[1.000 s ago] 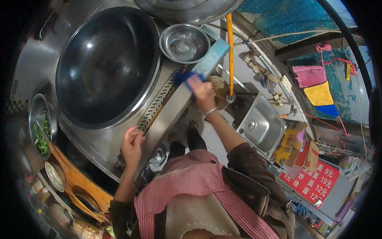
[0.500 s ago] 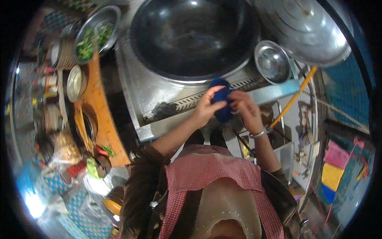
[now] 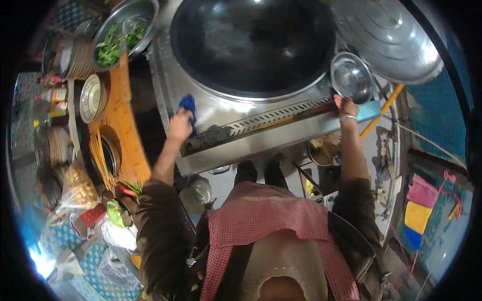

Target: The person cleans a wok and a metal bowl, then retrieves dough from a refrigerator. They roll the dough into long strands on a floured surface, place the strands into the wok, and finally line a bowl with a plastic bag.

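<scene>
My left hand [image 3: 179, 125] is closed on a bunched dark blue cloth [image 3: 187, 103], pressed to the left part of the steel stove top [image 3: 221, 106]. At the stove's right front corner, my right hand [image 3: 346, 106] has its fingers at the near rim of a small metal bowl [image 3: 351, 78] and appears to grip it. Between and beyond my hands sits a large black wok [image 3: 253, 47], with only a shine on its inner wall. A dark scouring pad or clump of scrubber [image 3: 214, 134] lies in the slotted trough [image 3: 271, 116] along the stove's front.
A large metal lid [image 3: 396, 47] leans at the right, near a yellow hose [image 3: 384, 110]. On the left, a wooden board [image 3: 123, 135] carries a metal bowl of greens [image 3: 120, 42], a pale bowl [image 3: 91, 99] and chopsticks [image 3: 102, 158]. A white bucket [image 3: 195, 193] stands below the stove.
My hands have parted: the left has carried the blue cloth to the stove's left side, and the right has let go of it and reached the metal bowl.
</scene>
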Demonstrator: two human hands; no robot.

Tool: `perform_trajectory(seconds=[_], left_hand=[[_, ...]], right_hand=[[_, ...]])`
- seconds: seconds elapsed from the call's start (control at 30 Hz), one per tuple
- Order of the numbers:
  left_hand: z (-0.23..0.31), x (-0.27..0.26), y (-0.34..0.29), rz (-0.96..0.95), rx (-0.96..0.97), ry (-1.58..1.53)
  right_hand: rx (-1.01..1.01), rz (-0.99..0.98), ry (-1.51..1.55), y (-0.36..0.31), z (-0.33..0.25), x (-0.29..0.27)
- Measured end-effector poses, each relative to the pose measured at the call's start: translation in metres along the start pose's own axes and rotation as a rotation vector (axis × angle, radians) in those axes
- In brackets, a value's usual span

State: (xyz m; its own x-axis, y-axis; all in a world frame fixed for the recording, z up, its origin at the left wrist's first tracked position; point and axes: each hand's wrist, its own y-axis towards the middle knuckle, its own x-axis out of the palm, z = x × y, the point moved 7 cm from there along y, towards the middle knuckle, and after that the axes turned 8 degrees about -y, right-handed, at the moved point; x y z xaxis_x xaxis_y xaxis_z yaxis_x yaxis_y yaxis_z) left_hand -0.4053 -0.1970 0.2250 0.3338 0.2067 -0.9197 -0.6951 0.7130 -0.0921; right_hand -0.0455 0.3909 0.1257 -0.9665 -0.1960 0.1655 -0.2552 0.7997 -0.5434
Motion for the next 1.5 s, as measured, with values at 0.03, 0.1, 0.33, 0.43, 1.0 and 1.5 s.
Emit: perform_trajectory(seconds=[0.03,0.1,0.33,0.43,1.0,1.5], left_hand=[[0.008,0.007,-0.018,0.033,0.014,-0.058],[0.029,0.007,-0.032,-0.078,0.003,-0.340],[0.162,-0.008,-0.009,-0.487,0.251,-0.098],[0.222,-0.035,-0.013,-0.135,0.502,-0.054],[0.393,0.159,-0.162,-0.759,0.226,-0.589],[0.424,0.130,-0.306,-0.365,0.061,-0.782]], right_hand=[[-0.063,0.162,-0.018,-0.019,-0.005,0.010],[-0.019,0.256,-0.026,-0.041,-0.018,0.011],[-0.156,0.313,-0.050,-0.195,-0.041,-0.088],[-0.133,0.467,-0.008,-0.265,-0.003,-0.180],[0.461,0.810,-0.657,-0.332,0.281,-0.661],[-0.565,0.350,-0.910,-0.240,-0.059,-0.785]])
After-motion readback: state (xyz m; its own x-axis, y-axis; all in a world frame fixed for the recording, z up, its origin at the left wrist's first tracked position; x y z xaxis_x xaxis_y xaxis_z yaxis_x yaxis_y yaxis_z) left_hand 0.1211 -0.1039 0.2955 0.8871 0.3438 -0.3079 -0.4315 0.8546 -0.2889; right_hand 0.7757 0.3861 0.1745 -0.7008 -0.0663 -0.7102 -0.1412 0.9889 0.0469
